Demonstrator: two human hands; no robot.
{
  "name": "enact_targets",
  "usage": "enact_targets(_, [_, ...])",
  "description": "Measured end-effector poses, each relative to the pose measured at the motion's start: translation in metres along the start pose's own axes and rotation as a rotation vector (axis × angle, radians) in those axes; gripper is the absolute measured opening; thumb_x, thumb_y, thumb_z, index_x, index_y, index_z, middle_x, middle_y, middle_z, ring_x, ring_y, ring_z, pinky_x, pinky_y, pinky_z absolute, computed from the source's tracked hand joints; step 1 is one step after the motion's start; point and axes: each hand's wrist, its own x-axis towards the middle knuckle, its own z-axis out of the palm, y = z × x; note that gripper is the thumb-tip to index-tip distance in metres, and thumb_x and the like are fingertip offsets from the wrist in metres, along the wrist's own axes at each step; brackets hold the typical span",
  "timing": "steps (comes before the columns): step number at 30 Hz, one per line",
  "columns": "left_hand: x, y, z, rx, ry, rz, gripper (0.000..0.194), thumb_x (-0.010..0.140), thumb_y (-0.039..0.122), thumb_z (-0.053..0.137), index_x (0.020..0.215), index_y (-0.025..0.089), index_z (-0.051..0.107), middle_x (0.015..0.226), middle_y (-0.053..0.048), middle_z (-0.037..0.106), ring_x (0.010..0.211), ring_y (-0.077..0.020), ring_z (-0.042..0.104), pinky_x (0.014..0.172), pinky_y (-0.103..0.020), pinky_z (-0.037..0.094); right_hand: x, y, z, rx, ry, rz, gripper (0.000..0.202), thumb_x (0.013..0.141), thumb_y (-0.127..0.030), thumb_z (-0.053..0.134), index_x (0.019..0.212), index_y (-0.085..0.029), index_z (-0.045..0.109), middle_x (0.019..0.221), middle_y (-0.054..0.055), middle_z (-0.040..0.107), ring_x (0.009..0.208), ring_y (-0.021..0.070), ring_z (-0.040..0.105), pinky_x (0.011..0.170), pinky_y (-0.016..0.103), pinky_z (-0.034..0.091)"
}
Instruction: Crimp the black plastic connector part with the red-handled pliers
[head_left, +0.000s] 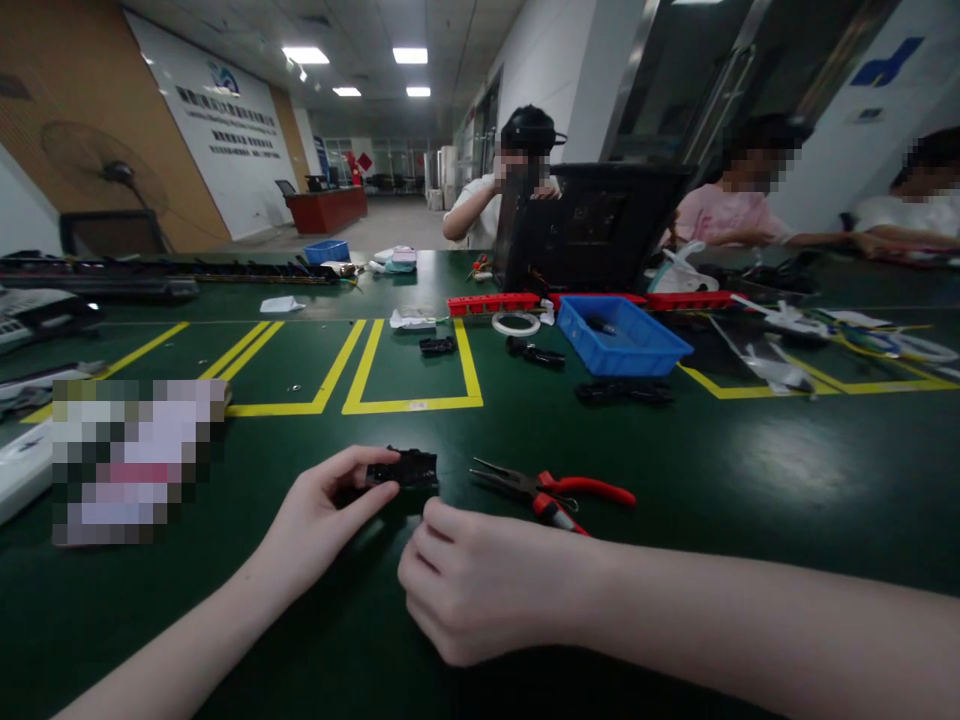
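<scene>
My left hand [337,500] pinches a small black plastic part [417,467] between thumb and fingers, just above the green table. Close by on its right, my right hand [457,575] is closed, thumb and fingers pressed together near the part's lower edge. What those fingertips hold, if anything, is too small or hidden to make out. Long-nose pliers [544,490] with red handles lie on the table to the right of the part, their jaws a little apart and pointing left.
A pixelated flat item [150,455] lies at left. Beyond the yellow tape [412,405] are small black parts [437,345], a tape roll [515,323], a blue bin [622,340] and a red strip [491,304]. Across the table, a person holds a large black case [592,225]; others sit at right.
</scene>
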Motion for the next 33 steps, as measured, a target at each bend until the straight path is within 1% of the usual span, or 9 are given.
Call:
enact_targets(7, [0.001, 0.004, 0.001, 0.092, -0.102, 0.063, 0.031, 0.085, 0.038, 0.064, 0.112, 0.025, 0.07, 0.097, -0.004, 0.069, 0.084, -0.0218, 0.065, 0.075, -0.034, 0.054, 0.004, -0.005, 0.006, -0.097, -0.056, 0.037, 0.02, 0.09, -0.022, 0.053, 0.088, -0.02, 0.072, 0.088, 0.01, 0.071, 0.077, 0.0267, 0.065, 0.069, 0.042, 0.043])
enact_targets(10, [0.004, 0.007, 0.002, 0.085, -0.155, 0.119, 0.029, 0.088, 0.035, 0.06, 0.113, 0.027, 0.07, 0.108, -0.005, 0.069, 0.097, -0.0234, 0.065, 0.084, -0.037, 0.055, 0.005, -0.005, 0.01, -0.066, -0.09, 0.048, 0.018, 0.089, -0.025, 0.054, 0.088, -0.022, 0.072, 0.084, 0.008, 0.071, 0.072, 0.0254, 0.063, 0.065, 0.041, 0.043])
enact_targets(14, [0.009, 0.005, 0.004, 0.164, -0.22, 0.191, 0.028, 0.089, 0.03, 0.058, 0.114, 0.029, 0.071, 0.11, -0.005, 0.069, 0.101, -0.0245, 0.065, 0.09, -0.041, 0.054, 0.006, 0.001, 0.012, -0.027, -0.098, 0.053, 0.015, 0.087, -0.023, 0.057, 0.082, -0.021, 0.07, 0.079, 0.008, 0.07, 0.069, 0.0239, 0.062, 0.064, 0.04, 0.042])
enact_targets(18, [0.011, 0.001, 0.003, 0.272, -0.243, 0.257, 0.026, 0.089, 0.027, 0.059, 0.112, 0.031, 0.071, 0.113, -0.005, 0.066, 0.105, -0.0252, 0.062, 0.092, -0.044, 0.053, -0.002, 0.018, 0.004, 0.123, 0.017, 0.151, 0.015, 0.09, -0.02, 0.054, 0.082, -0.016, 0.066, 0.075, 0.005, 0.068, 0.063, 0.0168, 0.057, 0.066, 0.035, 0.042])
enact_targets(21, [0.013, -0.001, 0.002, 0.303, -0.294, 0.314, 0.027, 0.088, 0.025, 0.061, 0.112, 0.031, 0.069, 0.116, -0.005, 0.064, 0.107, -0.0249, 0.061, 0.092, -0.042, 0.054, -0.015, 0.03, -0.001, 0.389, 0.128, 0.367, 0.009, 0.084, -0.026, 0.06, 0.078, -0.02, 0.06, 0.078, 0.0, 0.066, 0.061, 0.0127, 0.052, 0.062, 0.031, 0.039])
enact_targets(24, [0.013, -0.001, 0.001, 0.312, -0.346, 0.351, 0.032, 0.088, 0.023, 0.062, 0.119, 0.031, 0.065, 0.116, -0.005, 0.063, 0.105, -0.0235, 0.062, 0.089, -0.038, 0.056, -0.025, 0.034, 0.002, 0.677, 0.225, 0.637, 0.003, 0.081, -0.018, 0.058, 0.079, -0.02, 0.057, 0.073, -0.004, 0.062, 0.061, 0.0092, 0.051, 0.061, 0.027, 0.037])
enact_targets(26, [0.011, 0.0, 0.0, 0.296, -0.379, 0.374, 0.032, 0.091, 0.023, 0.059, 0.122, 0.031, 0.062, 0.115, -0.005, 0.063, 0.101, -0.021, 0.064, 0.084, -0.032, 0.058, -0.026, 0.033, 0.007, 0.84, 0.264, 0.756, 0.005, 0.082, -0.015, 0.059, 0.079, -0.019, 0.057, 0.07, -0.005, 0.06, 0.061, 0.008, 0.052, 0.063, 0.025, 0.038])
enact_targets(29, [0.005, 0.004, -0.002, 0.263, -0.356, 0.479, 0.031, 0.092, 0.024, 0.057, 0.123, 0.029, 0.06, 0.11, -0.005, 0.065, 0.091, -0.0177, 0.067, 0.075, -0.025, 0.06, -0.023, 0.027, 0.012, 0.959, 0.315, 0.776, 0.006, 0.081, -0.013, 0.061, 0.08, -0.019, 0.059, 0.073, -0.005, 0.061, 0.068, 0.0091, 0.056, 0.069, 0.025, 0.041])
enact_targets(33, [-0.003, 0.014, -0.003, 0.239, -0.229, 0.63, 0.025, 0.092, 0.026, 0.059, 0.116, 0.027, 0.063, 0.104, -0.006, 0.069, 0.084, -0.0171, 0.071, 0.07, -0.02, 0.061, -0.019, 0.012, 0.012, 0.976, 0.442, 0.763, 0.008, 0.083, -0.012, 0.061, 0.085, -0.019, 0.062, 0.085, 0.0, 0.064, 0.081, 0.0113, 0.059, 0.075, 0.025, 0.045])
